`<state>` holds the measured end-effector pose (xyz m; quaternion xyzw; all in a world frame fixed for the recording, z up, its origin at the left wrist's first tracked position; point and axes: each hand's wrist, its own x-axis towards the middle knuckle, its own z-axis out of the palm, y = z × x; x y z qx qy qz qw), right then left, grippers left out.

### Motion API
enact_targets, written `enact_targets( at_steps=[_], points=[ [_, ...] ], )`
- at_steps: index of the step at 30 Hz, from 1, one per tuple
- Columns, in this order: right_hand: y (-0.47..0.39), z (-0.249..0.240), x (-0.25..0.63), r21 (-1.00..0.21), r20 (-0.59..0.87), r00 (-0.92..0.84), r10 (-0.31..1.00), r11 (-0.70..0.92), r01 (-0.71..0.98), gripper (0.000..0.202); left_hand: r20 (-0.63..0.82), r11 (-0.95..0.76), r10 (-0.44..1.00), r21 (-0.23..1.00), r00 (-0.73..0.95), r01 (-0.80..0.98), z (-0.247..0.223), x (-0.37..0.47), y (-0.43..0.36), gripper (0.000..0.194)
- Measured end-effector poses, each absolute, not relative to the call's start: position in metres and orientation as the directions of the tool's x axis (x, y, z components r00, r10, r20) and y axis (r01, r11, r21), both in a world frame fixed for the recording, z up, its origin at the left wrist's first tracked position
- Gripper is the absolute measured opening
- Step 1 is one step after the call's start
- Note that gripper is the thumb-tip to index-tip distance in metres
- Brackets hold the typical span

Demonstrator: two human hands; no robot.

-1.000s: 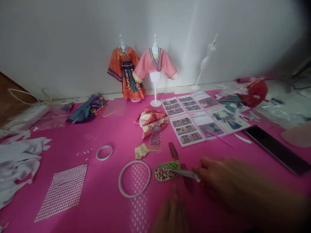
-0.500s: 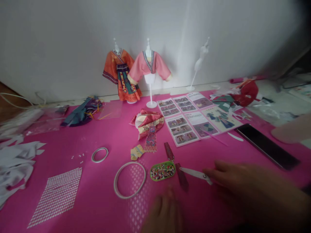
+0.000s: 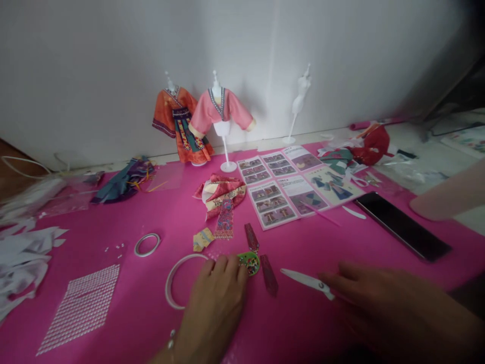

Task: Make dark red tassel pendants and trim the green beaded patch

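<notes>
My left hand (image 3: 217, 296) reaches over the green oval tray of beads (image 3: 250, 263), its curled fingers covering the tray's left part; whether they grip it is hidden. A large white tape ring (image 3: 170, 283) lies partly behind that hand. My right hand (image 3: 367, 290), blurred, is closed around the handle end of white scissors (image 3: 305, 278), whose blades point left. Between the hands are two dark red fabric strips, one (image 3: 269, 275) right of the tray and another (image 3: 251, 237) above it. A yellow patterned fabric piece (image 3: 203, 239) lies above the large ring.
A pink top (image 3: 222, 111) and an orange dress (image 3: 176, 116) hang on small stands at the back. An instruction sheet (image 3: 276, 205), a black phone (image 3: 403, 226), a small tape ring (image 3: 147, 244) and a bead sheet (image 3: 81, 306) lie on the pink surface (image 3: 151, 323).
My left hand has moved up from the lower edge onto the bead tray. The scissors now lie apart from the dark red strip. The whole view has shifted slightly.
</notes>
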<state>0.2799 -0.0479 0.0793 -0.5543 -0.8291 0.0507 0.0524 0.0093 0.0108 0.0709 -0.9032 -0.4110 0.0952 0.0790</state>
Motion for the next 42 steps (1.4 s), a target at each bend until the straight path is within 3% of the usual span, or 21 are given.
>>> enact_targets(
  at_steps=[7,9,13,18,24,31,42],
  points=[
    [-0.048,0.081,0.281,-0.198,0.0,-0.487,0.873,0.478,0.856,0.031,0.003,-0.62,0.771,-0.226,0.637,0.751,0.069,0.002,0.02,0.028],
    [-0.049,0.077,0.283,-0.203,0.013,-0.511,0.86,0.502,0.841,0.03,0.076,-0.666,0.734,-0.119,0.675,0.737,0.068,0.001,0.013,0.027],
    [-0.053,0.072,0.286,-0.186,0.06,-0.546,0.836,0.547,0.816,0.031,0.247,-0.769,0.639,0.208,0.729,0.604,0.054,0.004,-0.006,0.027],
    [-0.055,0.073,0.286,-0.157,0.086,-0.56,0.824,0.566,0.809,0.032,0.231,-0.774,0.62,0.338,0.75,0.535,0.045,0.01,-0.01,0.03],
    [-0.056,0.075,0.287,-0.144,0.129,-0.567,0.814,0.581,0.801,0.031,0.045,-0.78,0.59,0.291,0.806,0.554,0.055,0.009,0.0,0.033],
    [-0.054,0.074,0.288,-0.108,0.023,-0.588,0.809,0.587,0.803,0.029,0.178,-0.822,0.566,0.202,0.805,0.533,0.046,0.008,-0.017,0.019],
    [-0.051,0.072,0.28,-0.118,0.042,-0.568,0.822,0.568,0.814,0.035,0.139,-0.847,0.531,0.11,0.836,0.52,0.031,0.011,-0.021,0.02]
  ],
)
